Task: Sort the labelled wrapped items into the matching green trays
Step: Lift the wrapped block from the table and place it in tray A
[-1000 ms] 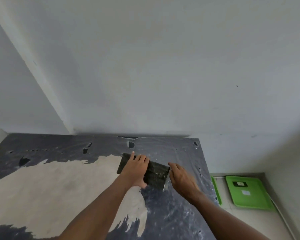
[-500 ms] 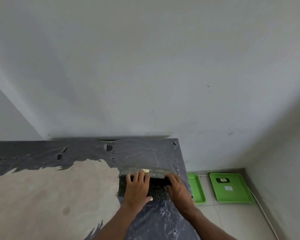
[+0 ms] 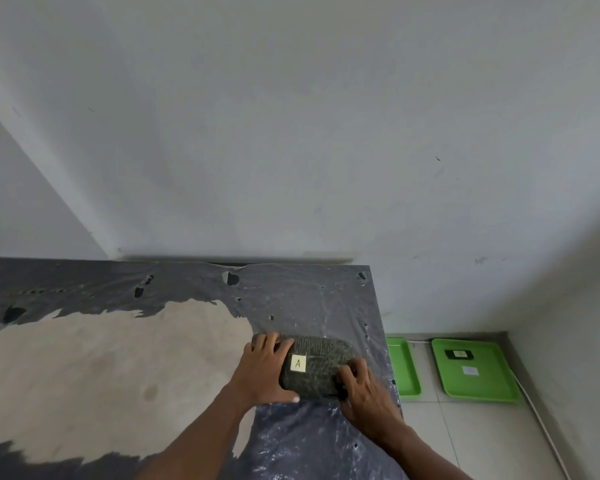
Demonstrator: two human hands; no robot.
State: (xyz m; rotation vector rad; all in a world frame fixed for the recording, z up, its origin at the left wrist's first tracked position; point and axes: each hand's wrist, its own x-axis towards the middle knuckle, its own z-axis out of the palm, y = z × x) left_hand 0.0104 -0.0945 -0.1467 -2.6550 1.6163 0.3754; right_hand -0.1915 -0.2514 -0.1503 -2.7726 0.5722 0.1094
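Bench [image 3: 84, 358]: torn dark film, bare patch left of left hand [image 3: 264, 372]. Bundle [image 3: 321, 355] turned since a second ago, "A" label [image 3: 298, 363] now shown upward; matching tray can be chosen. Bundle clasped between left hand and right hand [image 3: 364, 393], fingers curled on both ends. Two green trays [image 3: 496, 389] on floor, right of right hand, past bench edge; tray labels unreadable.

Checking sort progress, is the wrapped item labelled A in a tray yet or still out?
Out. The item lies on the table under both hands, left and right; the trays sit on the floor.

Glossy wrinkled plastic film over the table [image 3: 309, 299], dark textured wrapped item [image 3: 321, 355] with matt paper label [image 3: 298, 363]
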